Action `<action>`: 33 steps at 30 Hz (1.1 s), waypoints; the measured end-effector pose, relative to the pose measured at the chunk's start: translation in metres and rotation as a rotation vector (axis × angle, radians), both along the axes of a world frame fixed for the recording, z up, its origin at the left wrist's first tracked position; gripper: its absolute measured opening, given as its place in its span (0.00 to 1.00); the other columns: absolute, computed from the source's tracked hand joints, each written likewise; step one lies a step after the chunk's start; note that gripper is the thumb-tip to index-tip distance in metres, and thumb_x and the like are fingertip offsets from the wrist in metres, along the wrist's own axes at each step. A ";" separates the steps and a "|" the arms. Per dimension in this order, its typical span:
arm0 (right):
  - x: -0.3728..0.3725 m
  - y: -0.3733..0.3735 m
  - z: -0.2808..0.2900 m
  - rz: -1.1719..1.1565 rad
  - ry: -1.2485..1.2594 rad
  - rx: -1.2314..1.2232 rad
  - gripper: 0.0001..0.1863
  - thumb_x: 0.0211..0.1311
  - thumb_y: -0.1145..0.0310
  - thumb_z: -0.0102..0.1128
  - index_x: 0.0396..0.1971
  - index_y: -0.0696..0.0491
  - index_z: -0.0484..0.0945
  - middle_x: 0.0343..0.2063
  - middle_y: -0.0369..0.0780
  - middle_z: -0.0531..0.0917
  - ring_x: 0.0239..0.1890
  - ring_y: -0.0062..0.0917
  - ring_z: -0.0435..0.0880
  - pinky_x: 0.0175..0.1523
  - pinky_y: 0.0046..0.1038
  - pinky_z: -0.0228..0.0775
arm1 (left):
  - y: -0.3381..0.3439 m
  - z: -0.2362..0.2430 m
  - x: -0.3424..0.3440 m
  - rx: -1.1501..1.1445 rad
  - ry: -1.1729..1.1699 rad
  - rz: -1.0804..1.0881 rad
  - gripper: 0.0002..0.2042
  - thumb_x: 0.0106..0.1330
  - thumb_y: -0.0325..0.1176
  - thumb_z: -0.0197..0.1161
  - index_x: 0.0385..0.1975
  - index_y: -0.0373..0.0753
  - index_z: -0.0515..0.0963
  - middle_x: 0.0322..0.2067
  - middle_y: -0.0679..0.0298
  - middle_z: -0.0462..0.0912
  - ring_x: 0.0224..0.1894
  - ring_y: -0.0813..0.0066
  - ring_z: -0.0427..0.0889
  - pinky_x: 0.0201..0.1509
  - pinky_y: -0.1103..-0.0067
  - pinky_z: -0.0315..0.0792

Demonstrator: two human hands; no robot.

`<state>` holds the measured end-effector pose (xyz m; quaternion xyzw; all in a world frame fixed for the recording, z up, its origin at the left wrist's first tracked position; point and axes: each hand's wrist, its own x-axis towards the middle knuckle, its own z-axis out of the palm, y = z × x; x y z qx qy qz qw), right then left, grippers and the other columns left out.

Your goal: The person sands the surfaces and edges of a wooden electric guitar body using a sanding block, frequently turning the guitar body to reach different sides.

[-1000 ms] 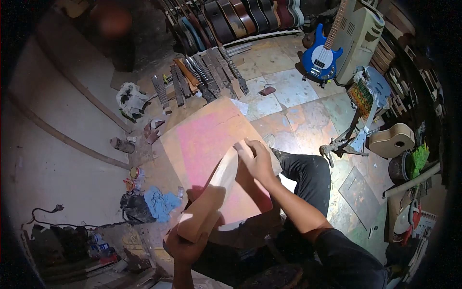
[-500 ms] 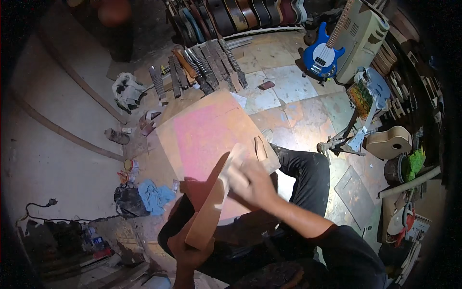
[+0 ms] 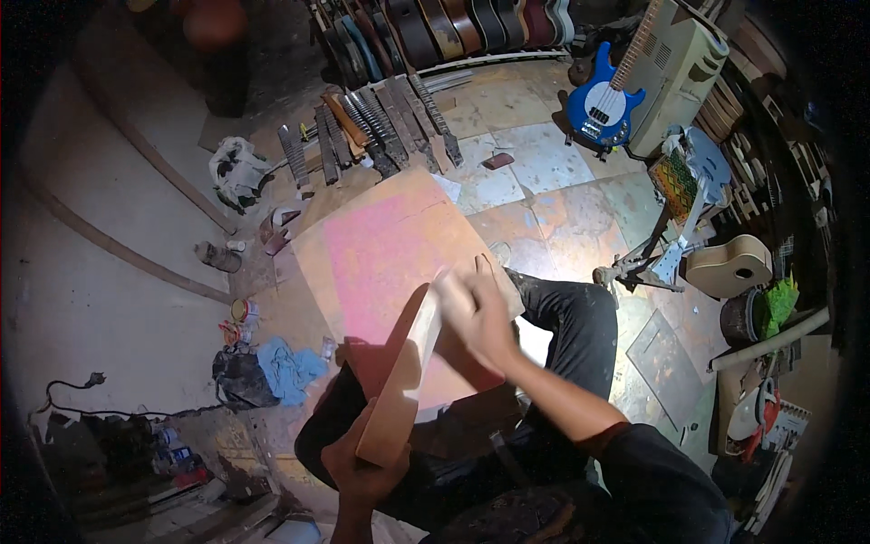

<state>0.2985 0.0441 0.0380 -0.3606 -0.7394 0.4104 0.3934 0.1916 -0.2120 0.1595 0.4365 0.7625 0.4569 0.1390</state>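
Nearest to us, the left hand (image 3: 367, 480) is in close, its fingers clamped round the near end of a long, tapering, pale-brown wooden piece (image 3: 394, 408). That piece slants away, far end up and slightly right, above the lap in dark trousers (image 3: 580, 331). And here's the right hand (image 3: 480, 317), fingers bent at the far end of the wood! It's a blur there; I cannot tell whether the fingers are clamped on the wood or on something smaller. Just beyond and underneath lies a flat, tan square board (image 3: 372, 245) with a broad pink patch, the wood's shadow falling across it. Over on the left, a crumpled light-blue cloth (image 3: 292, 367) sits against a black bundle (image 3: 240, 376). Right side, a natural-wood acoustic guitar (image 3: 716, 266). Farther off, dark fretted necks (image 3: 390, 122) lie side by side; to their right stands a glossy blue electric bass (image 3: 598, 100). Farthest of all, a row of guitar bodies (image 3: 446, 25).
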 end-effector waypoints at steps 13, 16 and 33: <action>0.012 -0.025 0.019 0.192 0.003 0.313 0.20 0.59 0.67 0.75 0.46 0.62 0.81 0.41 0.51 0.82 0.46 0.45 0.83 0.55 0.38 0.75 | -0.008 -0.001 -0.001 -0.026 -0.071 -0.019 0.34 0.52 0.41 0.82 0.57 0.27 0.79 0.45 0.50 0.90 0.48 0.62 0.91 0.53 0.69 0.84; 0.009 0.033 0.000 0.006 0.030 -0.372 0.22 0.61 0.67 0.74 0.52 0.62 0.80 0.48 0.52 0.83 0.53 0.43 0.82 0.60 0.37 0.74 | 0.000 0.004 0.003 0.001 0.010 -0.030 0.34 0.51 0.36 0.80 0.59 0.27 0.80 0.45 0.50 0.91 0.45 0.65 0.92 0.51 0.72 0.85; 0.015 0.007 0.015 0.129 -0.118 0.138 0.20 0.58 0.66 0.73 0.48 0.59 0.83 0.40 0.51 0.82 0.47 0.46 0.83 0.55 0.40 0.74 | -0.008 -0.006 -0.001 0.013 0.115 -0.080 0.34 0.53 0.39 0.80 0.59 0.29 0.79 0.46 0.48 0.90 0.46 0.58 0.92 0.52 0.68 0.85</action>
